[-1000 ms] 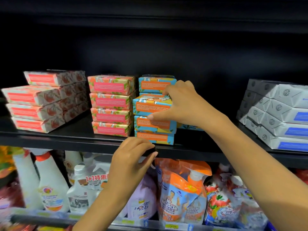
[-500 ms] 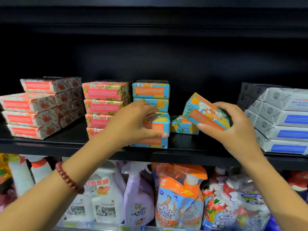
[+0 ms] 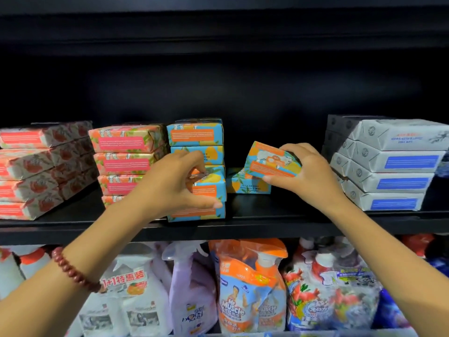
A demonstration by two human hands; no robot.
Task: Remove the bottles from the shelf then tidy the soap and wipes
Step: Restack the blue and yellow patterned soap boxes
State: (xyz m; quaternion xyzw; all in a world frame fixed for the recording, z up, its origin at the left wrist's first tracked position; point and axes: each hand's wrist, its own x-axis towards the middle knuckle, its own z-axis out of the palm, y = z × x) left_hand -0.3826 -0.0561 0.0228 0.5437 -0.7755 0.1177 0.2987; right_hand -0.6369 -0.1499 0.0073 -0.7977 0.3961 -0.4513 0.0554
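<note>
The right grip (image 3: 308, 173) still clasps the tilted soap box (image 3: 272, 161) above the shelf (image 3: 291, 227), little moved; the left grip (image 3: 175, 186) stays pinching the blue stack (image 3: 196, 135), fingers (image 3: 194, 164) now more curled.

Retail shop aisle. Black display shelf (image 3: 267, 229) with identical soap boxes (image 3: 126, 142) stacked facing out; cleaner bottles (image 3: 189, 288) below, one pack wearing a promo sticker (image 3: 124, 279).

The left hand (image 3: 178, 183) hides lower fronts of the blue soap stack (image 3: 195, 136), and the wipes packs (image 3: 393, 164) are cut by the right edge.
</note>
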